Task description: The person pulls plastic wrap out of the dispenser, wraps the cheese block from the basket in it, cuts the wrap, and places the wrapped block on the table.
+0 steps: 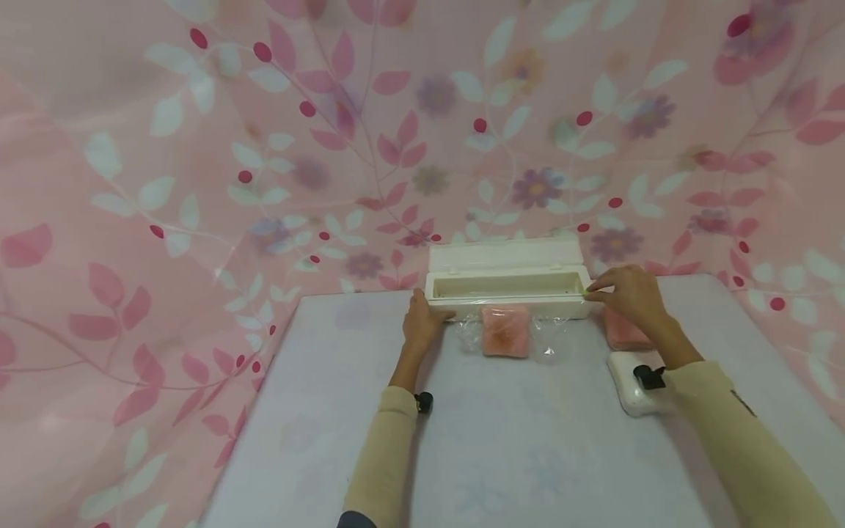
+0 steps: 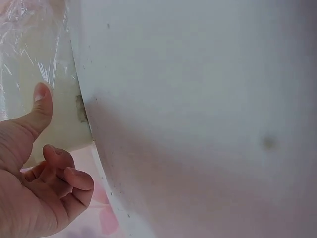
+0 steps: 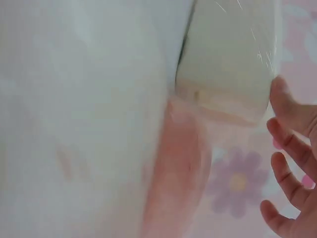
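A long white box (image 1: 508, 306) with its hinged lid (image 1: 507, 255) raised stands at the table's far edge. Clear plastic film (image 1: 548, 339) hangs from its front over a pink square pad (image 1: 505, 331). My left hand (image 1: 422, 320) grips the box's left end. In the left wrist view its thumb (image 2: 42, 101) lies on the front face, with the other fingers curled at the end. At the box's right corner, my right hand (image 1: 630, 293) pinches a small yellow-green tab (image 1: 585, 292) between thumb and forefinger. What the tab belongs to is hidden.
Beside the box's right end, another pink pad (image 1: 623, 330) lies partly under my right hand. A white rounded block (image 1: 632, 383) sits nearer, by my right wrist. The white table (image 1: 502, 455) backs onto a pink floral curtain (image 1: 370, 147).
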Demonstrator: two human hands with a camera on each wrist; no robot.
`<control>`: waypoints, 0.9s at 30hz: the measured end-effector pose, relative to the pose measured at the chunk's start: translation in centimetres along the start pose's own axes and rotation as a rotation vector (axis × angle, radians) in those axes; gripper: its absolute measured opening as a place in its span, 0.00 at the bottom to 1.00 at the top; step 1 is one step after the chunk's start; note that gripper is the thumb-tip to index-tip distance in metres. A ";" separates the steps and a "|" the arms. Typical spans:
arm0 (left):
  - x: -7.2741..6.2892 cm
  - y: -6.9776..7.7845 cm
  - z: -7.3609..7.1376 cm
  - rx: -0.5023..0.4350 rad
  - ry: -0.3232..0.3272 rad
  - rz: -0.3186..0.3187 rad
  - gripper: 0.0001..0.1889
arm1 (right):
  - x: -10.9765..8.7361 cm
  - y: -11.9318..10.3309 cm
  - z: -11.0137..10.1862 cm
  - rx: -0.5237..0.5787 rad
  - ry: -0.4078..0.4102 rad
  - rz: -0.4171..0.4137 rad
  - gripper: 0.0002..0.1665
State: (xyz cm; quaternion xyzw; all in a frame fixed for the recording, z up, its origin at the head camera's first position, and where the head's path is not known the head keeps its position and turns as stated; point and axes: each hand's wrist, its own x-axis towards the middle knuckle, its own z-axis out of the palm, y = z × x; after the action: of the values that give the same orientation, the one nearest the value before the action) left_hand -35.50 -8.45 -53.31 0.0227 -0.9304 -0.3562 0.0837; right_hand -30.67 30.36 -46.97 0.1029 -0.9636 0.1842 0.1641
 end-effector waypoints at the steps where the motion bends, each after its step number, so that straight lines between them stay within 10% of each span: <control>1: -0.1 0.1 -0.2 0.013 0.005 0.005 0.37 | -0.4 0.2 0.2 0.031 -0.004 0.023 0.10; 6: -0.6 0.4 -0.5 0.157 0.078 0.118 0.37 | -2.2 -0.9 1.7 0.163 0.017 0.207 0.21; 12: -0.6 0.5 -0.5 0.422 0.273 0.535 0.30 | -3.4 -2.9 2.3 0.272 0.029 0.360 0.39; 16: -0.5 0.4 -0.6 0.416 0.303 0.745 0.17 | -3.1 -3.8 3.3 0.376 0.045 0.400 0.44; 21: -0.4 0.5 -0.9 0.281 0.297 0.820 0.06 | -2.5 -4.1 5.0 0.473 0.181 0.409 0.38; 27: -0.7 0.4 -1.4 0.036 0.155 0.726 0.04 | -3.1 -4.3 5.3 0.484 0.260 0.393 0.33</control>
State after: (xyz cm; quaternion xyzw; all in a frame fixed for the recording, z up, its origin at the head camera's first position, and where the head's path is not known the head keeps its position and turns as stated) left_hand -34.59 -9.03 -52.16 -0.2806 -0.8748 -0.2841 0.2744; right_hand -28.12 24.83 -51.33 -0.0735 -0.8644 0.4472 0.2178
